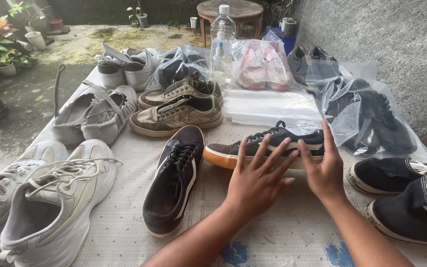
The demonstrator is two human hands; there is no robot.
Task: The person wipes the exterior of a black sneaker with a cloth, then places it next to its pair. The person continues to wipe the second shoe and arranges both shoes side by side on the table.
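Two open hands reach over a dark sneaker on a cloth-covered table of shoes.

Nearest, the left hand [255, 180] and right hand [324, 170] hover with fingers spread, gripping nothing, just in front of a dark low sneaker with an orange sole [253, 148] lying sideways at mid-table. Its mate [174, 180] lies just left, toe near. White trainers [50, 207] sit near left, black canvas shoes [411, 198] near right. Farther off: olive sneakers [179, 111], bagged shoes [366, 116], a clear bottle [222, 29].
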